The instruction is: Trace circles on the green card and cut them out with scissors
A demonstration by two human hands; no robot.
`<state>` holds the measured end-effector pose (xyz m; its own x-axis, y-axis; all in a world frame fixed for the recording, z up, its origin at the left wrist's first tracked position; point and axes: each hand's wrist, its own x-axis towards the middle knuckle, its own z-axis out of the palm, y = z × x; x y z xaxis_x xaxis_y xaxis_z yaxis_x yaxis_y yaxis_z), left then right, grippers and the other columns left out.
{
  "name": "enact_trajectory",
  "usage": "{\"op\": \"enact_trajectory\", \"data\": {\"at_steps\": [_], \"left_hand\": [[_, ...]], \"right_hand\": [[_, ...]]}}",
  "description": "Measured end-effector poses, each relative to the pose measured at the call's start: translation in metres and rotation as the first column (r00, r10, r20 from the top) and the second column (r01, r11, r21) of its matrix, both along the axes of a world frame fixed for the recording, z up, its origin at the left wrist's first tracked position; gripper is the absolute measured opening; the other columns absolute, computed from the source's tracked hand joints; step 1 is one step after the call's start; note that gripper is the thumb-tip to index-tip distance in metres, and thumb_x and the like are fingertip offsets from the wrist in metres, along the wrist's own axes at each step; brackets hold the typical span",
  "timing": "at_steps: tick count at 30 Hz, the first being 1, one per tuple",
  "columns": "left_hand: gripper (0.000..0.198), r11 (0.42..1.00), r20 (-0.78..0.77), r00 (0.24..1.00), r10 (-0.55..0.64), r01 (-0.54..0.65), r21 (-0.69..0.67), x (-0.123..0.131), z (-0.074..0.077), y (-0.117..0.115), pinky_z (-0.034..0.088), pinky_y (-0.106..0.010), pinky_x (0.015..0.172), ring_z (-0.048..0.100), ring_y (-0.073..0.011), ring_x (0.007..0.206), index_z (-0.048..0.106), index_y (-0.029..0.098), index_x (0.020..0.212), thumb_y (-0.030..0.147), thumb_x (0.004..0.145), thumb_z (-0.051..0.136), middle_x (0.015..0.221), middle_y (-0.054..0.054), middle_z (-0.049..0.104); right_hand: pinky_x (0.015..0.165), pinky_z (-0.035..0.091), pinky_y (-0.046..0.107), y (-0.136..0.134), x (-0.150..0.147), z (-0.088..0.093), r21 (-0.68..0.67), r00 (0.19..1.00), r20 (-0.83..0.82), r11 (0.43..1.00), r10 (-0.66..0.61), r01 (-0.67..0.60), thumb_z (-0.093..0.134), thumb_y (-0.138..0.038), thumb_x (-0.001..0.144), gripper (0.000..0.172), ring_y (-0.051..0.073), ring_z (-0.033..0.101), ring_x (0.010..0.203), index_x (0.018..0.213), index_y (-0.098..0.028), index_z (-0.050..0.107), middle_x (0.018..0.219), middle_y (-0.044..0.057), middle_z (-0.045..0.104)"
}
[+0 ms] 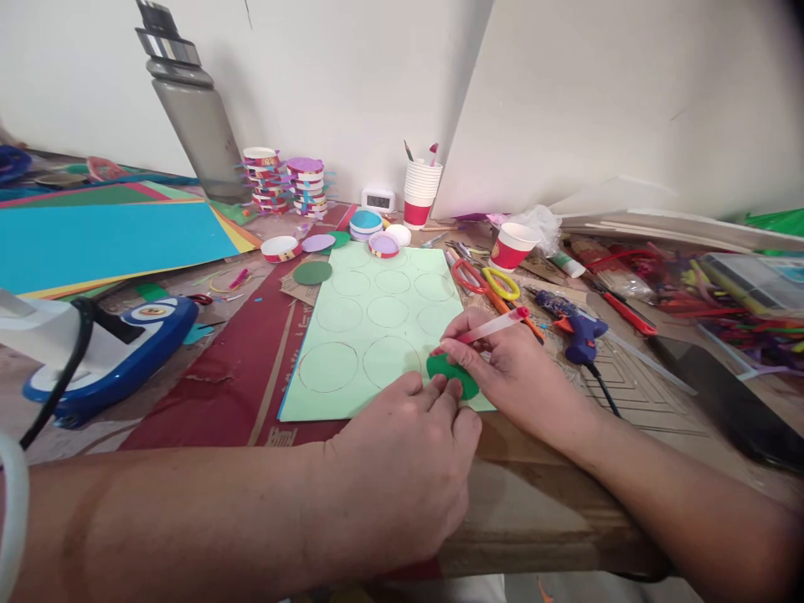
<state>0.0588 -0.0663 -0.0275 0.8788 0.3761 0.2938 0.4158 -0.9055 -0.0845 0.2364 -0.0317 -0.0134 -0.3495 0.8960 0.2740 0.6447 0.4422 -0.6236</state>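
Observation:
On a sheet of light green paper point(389, 276) are several pen-drawn circles in rows. Near its lower right corner lies a dark green paper circle point(447, 374). My left hand point(414, 456) presses that circle down with its fingertips, the fingers bent and close together. A red pen point(496, 325) with a clear barrel is pinched in my right hand point(496, 356). Its tip is at the upper left edge of the paper circle, partly hidden by my fingers. Another green paper circle point(312, 273) rests beside the sheet's upper left edge.
Orange and yellow scissors point(501, 283), a blue glue gun point(581, 335) and a black phone point(732, 402) lie on the right. Stacked paper cups point(420, 194) stand at the back. At left are a blue power strip point(131, 360), coloured paper point(106, 243) and a grey bottle point(194, 126).

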Motion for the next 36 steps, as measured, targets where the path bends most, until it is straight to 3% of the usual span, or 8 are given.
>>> {"op": "enact_trajectory", "data": {"at_steps": [18, 36], "left_hand": [[0.023, 1.0, -0.005, 1.0, 0.005, -0.005, 0.0, 0.0015, 0.0008, 0.0012, 0.047, -0.042, 0.075, 0.064, -0.0266, 0.087, 0.064, 0.011, 0.095, 0.026, 0.087, 0.049, 0.094, -0.014, 0.07], [0.028, 1.0, -0.047, 0.999, -0.004, 0.004, 0.001, 0.0016, 0.0015, 0.002, 0.05, -0.044, 0.079, 0.065, -0.0303, 0.099, 0.065, 0.009, 0.101, 0.028, 0.088, 0.049, 0.103, -0.017, 0.07]], "right_hand": [[0.068, 0.044, 0.028, -0.0046, -0.0035, 0.0036, 0.003, 0.999, 0.0, 0.999, 0.054, -0.054, 0.056, -0.018, 0.094, 0.024, 0.013, 0.062, 0.072, 0.072, -0.018, 0.063, 0.081, 0.001, 0.066], [0.067, 0.043, 0.028, -0.0076, -0.0037, 0.0067, -0.01, 0.997, 0.0, 0.997, 0.075, -0.075, 0.054, -0.017, 0.093, 0.02, 0.013, 0.058, 0.07, 0.074, -0.018, 0.059, 0.074, -0.001, 0.061]]}}
